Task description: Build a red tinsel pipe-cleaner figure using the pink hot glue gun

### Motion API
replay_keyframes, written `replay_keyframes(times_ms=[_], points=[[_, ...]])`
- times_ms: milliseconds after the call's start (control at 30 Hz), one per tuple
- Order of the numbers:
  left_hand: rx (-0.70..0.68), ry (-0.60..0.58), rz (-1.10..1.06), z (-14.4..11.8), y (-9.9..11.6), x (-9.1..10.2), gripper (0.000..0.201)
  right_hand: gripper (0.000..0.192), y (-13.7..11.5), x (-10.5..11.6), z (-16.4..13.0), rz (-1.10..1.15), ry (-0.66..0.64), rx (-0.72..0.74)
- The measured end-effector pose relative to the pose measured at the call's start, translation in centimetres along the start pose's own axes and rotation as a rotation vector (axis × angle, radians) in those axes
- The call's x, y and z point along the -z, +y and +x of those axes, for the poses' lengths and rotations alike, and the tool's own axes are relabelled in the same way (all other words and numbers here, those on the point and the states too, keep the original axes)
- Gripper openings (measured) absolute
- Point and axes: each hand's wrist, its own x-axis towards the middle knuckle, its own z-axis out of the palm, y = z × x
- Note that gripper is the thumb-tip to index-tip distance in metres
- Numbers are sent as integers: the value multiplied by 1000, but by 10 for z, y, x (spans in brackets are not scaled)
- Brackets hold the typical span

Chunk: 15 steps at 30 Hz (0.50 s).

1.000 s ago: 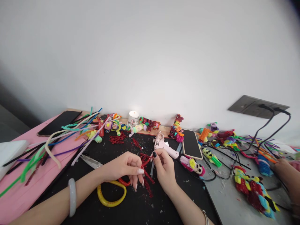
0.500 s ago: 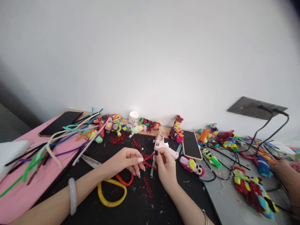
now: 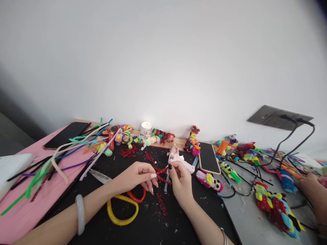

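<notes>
Still, both hands' fingers [image 3: 153, 176] stay pinched on the red glitter stems [image 3: 161, 172], unmoved.

1 head-worn view, forward and down, near the table [image 3: 158, 224]

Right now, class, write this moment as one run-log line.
left hand: grip on red glitter stems | right hand: grip on same stems | glue gun: lying behind | scissors: lying below hands

Both hands [image 3: 158, 178] lifted red glitter stems [image 3: 160, 173] off the mat, pinched closer together
</notes>
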Motion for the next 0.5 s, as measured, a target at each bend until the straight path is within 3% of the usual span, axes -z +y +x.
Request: replay_keyframes(times_ms=[300,400,500], points=[[-42,-4,21,0,-4,2,20,18,-1,2,1,-58,-39,21],[-107,94,71,1,0,4,20,18,3,7,8,-245,-4,97],[-166,258,165,1,5,7,21,34,10,13,16,-594,93,140]])
